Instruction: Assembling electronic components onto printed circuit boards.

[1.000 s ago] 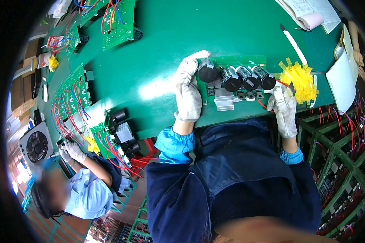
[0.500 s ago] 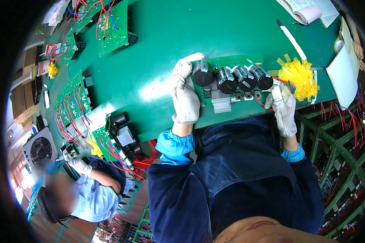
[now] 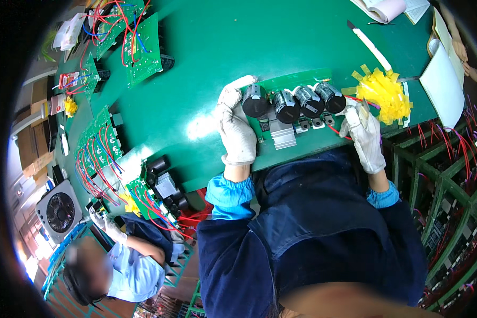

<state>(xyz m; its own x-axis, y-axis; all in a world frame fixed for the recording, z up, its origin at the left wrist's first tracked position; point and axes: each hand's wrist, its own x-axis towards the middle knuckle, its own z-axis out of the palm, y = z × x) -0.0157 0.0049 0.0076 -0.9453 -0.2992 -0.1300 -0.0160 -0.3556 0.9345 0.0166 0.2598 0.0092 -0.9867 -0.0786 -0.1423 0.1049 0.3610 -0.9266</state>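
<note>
A green circuit board (image 3: 297, 79) stands tilted at the table's near edge. It carries several black cylindrical capacitors (image 3: 286, 106) and a silver finned heat sink (image 3: 283, 135). My gloved left hand (image 3: 237, 130) grips the board's left end, thumb and fingers closed round its edge. At the right end, my gloved right hand (image 3: 364, 135) has its fingers pinched together beside the last capacitor. A red wire (image 3: 334, 130) runs from the board to those fingers, and a small grey tip (image 3: 364, 105) pokes up from them. What they hold is mostly hidden.
Yellow tape strips (image 3: 381, 95) lie heaped right of the board, near a white-handled tool (image 3: 370, 46). Papers (image 3: 444, 85) lie at the right edge. Wired circuit boards (image 3: 143, 53) are on the left, where a co-worker's gloved hand (image 3: 111, 228) works. A green rack (image 3: 445, 185) stands at right.
The view has shifted slightly, so the board and both hands sit a little further left. Both hands stay at the board's ends. The grey tip at my right fingers has changed angle.
</note>
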